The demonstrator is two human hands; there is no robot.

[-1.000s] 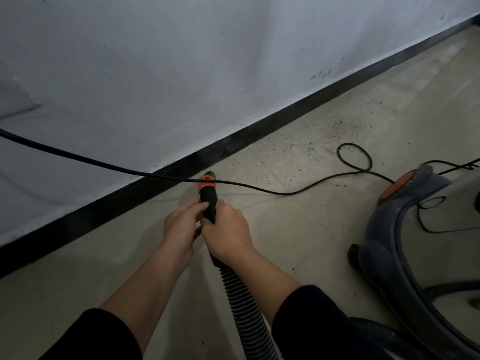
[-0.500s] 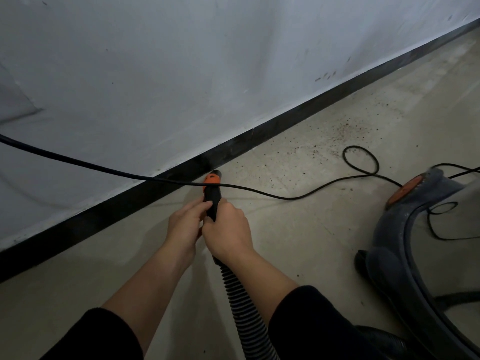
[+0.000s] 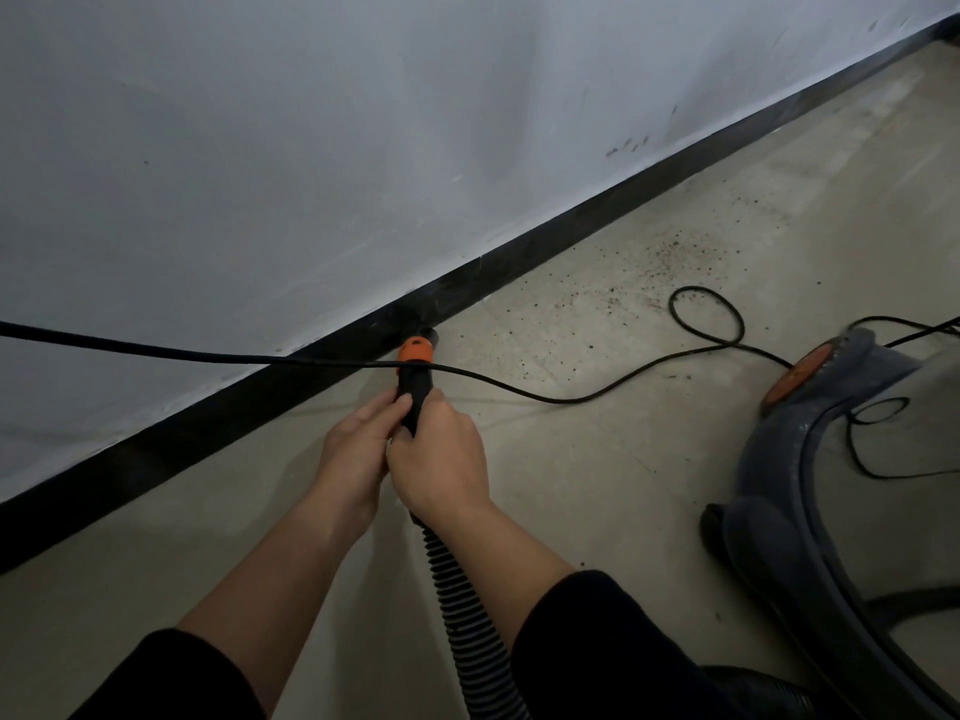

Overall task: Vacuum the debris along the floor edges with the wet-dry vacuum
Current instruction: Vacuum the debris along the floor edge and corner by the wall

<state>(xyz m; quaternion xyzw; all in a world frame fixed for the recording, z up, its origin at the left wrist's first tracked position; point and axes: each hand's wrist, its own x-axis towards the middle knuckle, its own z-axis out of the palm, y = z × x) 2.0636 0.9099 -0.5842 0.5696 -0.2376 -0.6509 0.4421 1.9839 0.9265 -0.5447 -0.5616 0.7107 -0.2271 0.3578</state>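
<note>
My left grip (image 3: 358, 454) and right grip (image 3: 441, 459) both clasp the nozzle (image 3: 415, 356), its tip at the baseboard (image 3: 208, 423) mid-sweep; next, I judge, I slide it right along the edge to the debris (image 3: 670, 262), clear of the cord (image 3: 519, 389).

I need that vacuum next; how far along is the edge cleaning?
Done: the floor along the near baseboard looks speck-free. In hand: left hand and right hand hold the nozzle, tip at the baseboard. Left: debris scattered further right, near the cord loop.
</note>
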